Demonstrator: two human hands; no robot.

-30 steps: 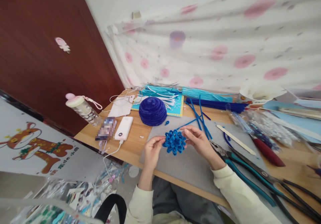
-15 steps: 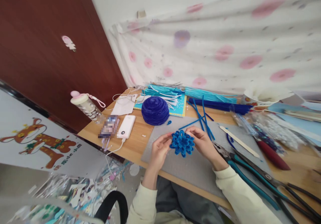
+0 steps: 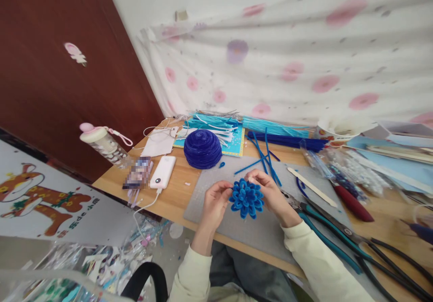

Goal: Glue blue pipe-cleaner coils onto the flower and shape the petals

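Observation:
Between my two hands, over the grey mat (image 3: 233, 230), is a blue flower of looped pipe cleaners (image 3: 246, 198). My left hand (image 3: 216, 203) pinches its left edge with thumb and fingertips. At its upper right, my right hand (image 3: 269, 191) grips the back edge, its fingertips partly hidden behind the petals. Beyond the hands sits a dark blue dome wound from pipe cleaners (image 3: 203, 149), with a small blue loop (image 3: 222, 164) beside it. Several loose blue pipe cleaners (image 3: 265, 157) lie crossed behind my right hand.
Right of my hands lie pliers (image 3: 324, 221), a wooden stick (image 3: 313, 187) and a red-handled tool (image 3: 353, 205). Bundles of light blue pipe cleaners (image 3: 275, 126) and dark blue ones (image 3: 287, 141) line the back. A power bank (image 3: 163, 172), phone (image 3: 138, 173) and bottle (image 3: 103, 144) stand left.
The whole view has shifted slightly, so the table things sit further left. The flower has tilted a little, its petals facing me more. Both hands keep hold of it.

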